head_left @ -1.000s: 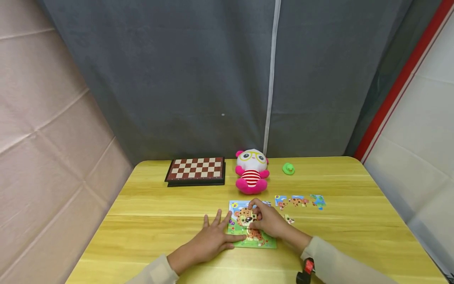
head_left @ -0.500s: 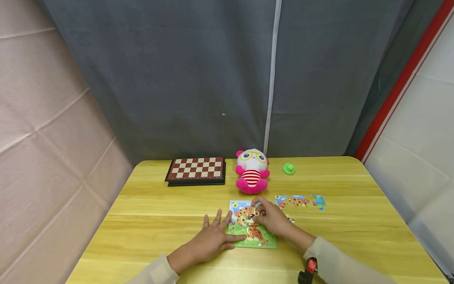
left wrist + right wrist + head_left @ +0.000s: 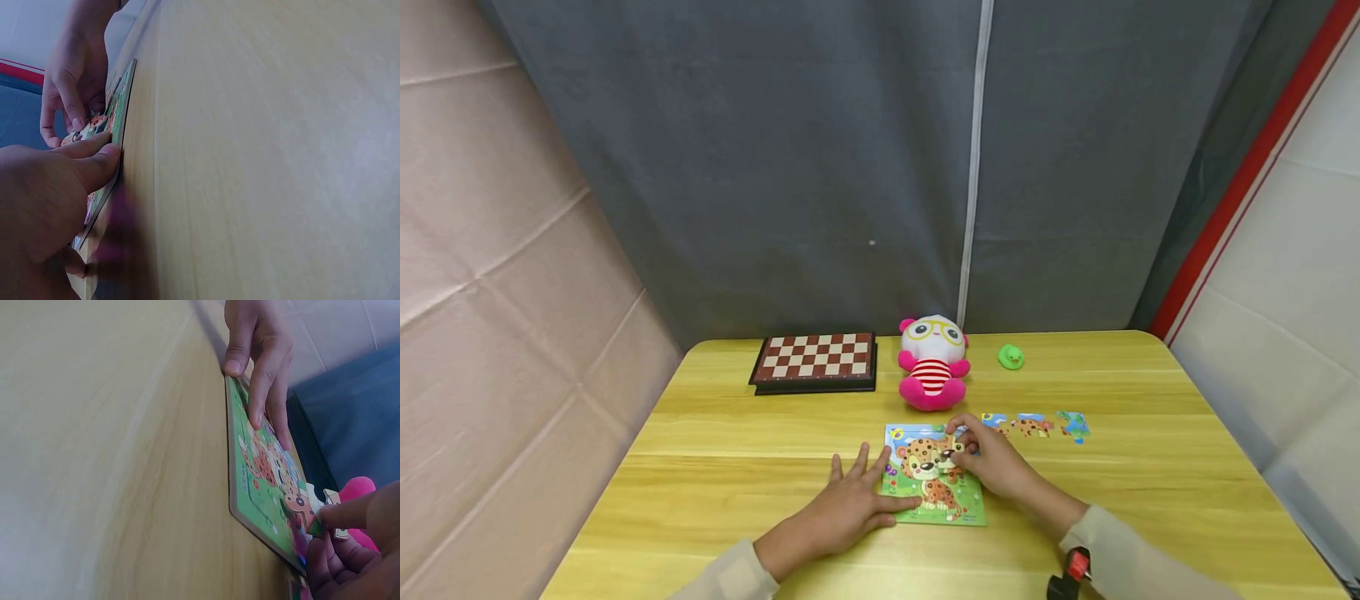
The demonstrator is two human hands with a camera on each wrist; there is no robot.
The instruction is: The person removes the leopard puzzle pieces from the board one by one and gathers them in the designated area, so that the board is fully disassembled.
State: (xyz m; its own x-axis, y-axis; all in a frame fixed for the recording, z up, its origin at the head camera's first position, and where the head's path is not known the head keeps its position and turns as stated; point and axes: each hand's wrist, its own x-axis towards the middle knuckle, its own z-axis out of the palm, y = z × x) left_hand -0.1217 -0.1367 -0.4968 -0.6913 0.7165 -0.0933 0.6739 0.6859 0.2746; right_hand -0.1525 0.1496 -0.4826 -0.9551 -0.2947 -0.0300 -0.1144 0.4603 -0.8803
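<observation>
A square jigsaw puzzle board [image 3: 917, 516] with a spotted leopard cub picture lies flat on the table. My left hand [image 3: 846, 510] rests with spread, straight fingers on its left and lower left part. Over the board's upper right part, my right hand [image 3: 997, 467] pinches a puzzle piece [image 3: 950, 456] showing part of the cub's face between thumb and fingers. In the right wrist view this piece looks tilted above the board. Loose puzzle pieces lie to the right: a leopard-body piece [image 3: 1032, 427], a blue and green piece [image 3: 1075, 426], and a corner piece [image 3: 994, 419] partly hidden by my right hand.
Behind the puzzle sits a pink and white plush panda [image 3: 932, 367]. A folding chessboard [image 3: 814, 363] is at the back left, and a small green toy duck [image 3: 1011, 357] at the back right. A grey curtain [image 3: 820, 167] closes off the table's far edge.
My right hand has shifted to the right across the board with the pinched piece. A loose piece seen earlier beside the board is now hidden by that hand. The left hand has stayed put.
</observation>
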